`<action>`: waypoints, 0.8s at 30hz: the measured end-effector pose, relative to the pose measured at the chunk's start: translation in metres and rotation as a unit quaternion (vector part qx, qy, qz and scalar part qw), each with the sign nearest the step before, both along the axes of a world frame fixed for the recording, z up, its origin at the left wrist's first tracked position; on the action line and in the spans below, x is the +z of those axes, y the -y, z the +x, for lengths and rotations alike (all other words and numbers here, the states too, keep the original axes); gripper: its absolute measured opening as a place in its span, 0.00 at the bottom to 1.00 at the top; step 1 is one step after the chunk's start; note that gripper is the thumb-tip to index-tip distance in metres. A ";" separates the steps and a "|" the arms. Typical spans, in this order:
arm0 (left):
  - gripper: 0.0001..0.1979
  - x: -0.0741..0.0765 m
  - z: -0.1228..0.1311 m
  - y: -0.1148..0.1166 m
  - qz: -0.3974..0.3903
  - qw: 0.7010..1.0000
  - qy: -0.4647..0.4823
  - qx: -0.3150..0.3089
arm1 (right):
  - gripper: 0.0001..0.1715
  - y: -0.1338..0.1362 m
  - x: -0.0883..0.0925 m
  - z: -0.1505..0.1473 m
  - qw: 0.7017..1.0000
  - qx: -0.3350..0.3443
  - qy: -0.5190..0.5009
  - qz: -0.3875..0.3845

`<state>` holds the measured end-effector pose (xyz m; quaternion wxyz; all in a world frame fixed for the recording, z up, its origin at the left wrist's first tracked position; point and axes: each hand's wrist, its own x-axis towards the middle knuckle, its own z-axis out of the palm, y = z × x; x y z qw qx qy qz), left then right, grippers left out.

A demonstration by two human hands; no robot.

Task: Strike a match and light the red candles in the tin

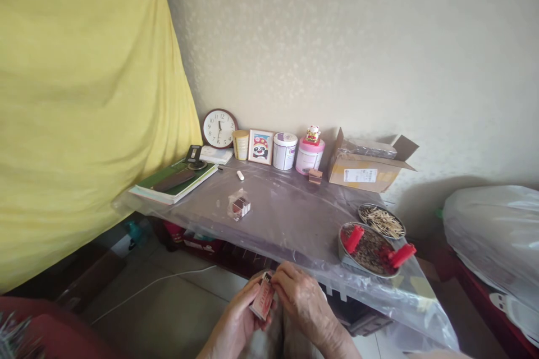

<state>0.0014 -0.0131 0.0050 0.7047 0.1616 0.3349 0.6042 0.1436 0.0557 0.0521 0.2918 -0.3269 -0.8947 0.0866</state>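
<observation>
Holding a small red-faced matchbox (261, 304) in the left hand (241, 307), its fingers and thumb closed round the sides; the box sits tilted, low and central, in front of the near edge of the plastic-covered table (286, 207). Right hand (301, 294) close against it, fingertips bunched at the upper end; hands together at the box, but whether the right fingers pinch anything cannot be told. Upper end looks open, dark tips showing. Main risk, as judged: a steeper tilt or a jolt could let loose contents slide out, and with floor rather than tabletop beneath, they would scatter. Too tight a left grip could buckle the thin card and jam its insides; too slack, and a push from the right could knock the box free. To the right, a dish (361, 213) of pale sticks (382, 222) stands just beside a tin (346, 258) with two red candles (353, 239), one leaning outward near the corner. The clear sheet hangs loose over the edge there; a sleeve or forearm catching it could drag both vessels. Small wrapped boxes (240, 207) lie farther back on the tabletop, well apart from the hands.
</observation>
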 end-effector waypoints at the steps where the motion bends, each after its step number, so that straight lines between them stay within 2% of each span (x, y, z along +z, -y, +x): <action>1: 0.13 -0.001 0.001 0.000 -0.002 1.000 -0.003 -0.002 | 0.15 0.000 0.002 0.001 0.999 0.023 0.048 0.006; 3: 0.14 -0.004 0.002 0.000 -0.009 1.000 -0.011 -0.008 | 0.14 -0.001 0.004 0.002 0.989 0.055 0.138 0.019; 5: 0.15 -0.005 0.003 0.001 -0.015 0.999 -0.024 -0.017 | 0.12 -0.002 0.003 0.004 0.985 0.048 0.165 0.029; 11: 0.18 -0.009 0.004 -0.001 0.010 0.999 -0.045 -0.023 | 0.08 -0.003 -0.003 0.006 0.986 0.040 0.161 -0.011; 14: 0.21 -0.006 0.004 -0.001 0.021 0.997 -0.065 -0.023 | 0.08 -0.006 -0.001 0.010 0.986 0.020 0.160 -0.052; 19: 0.20 0.007 0.001 0.002 -0.020 0.999 -0.036 -0.014 | 0.12 -0.014 0.001 0.024 0.985 0.003 0.100 -0.139; 24: 0.24 0.015 0.000 0.001 -0.035 0.999 0.007 -0.019 | 0.09 -0.016 0.003 0.031 0.967 0.020 -0.035 -0.250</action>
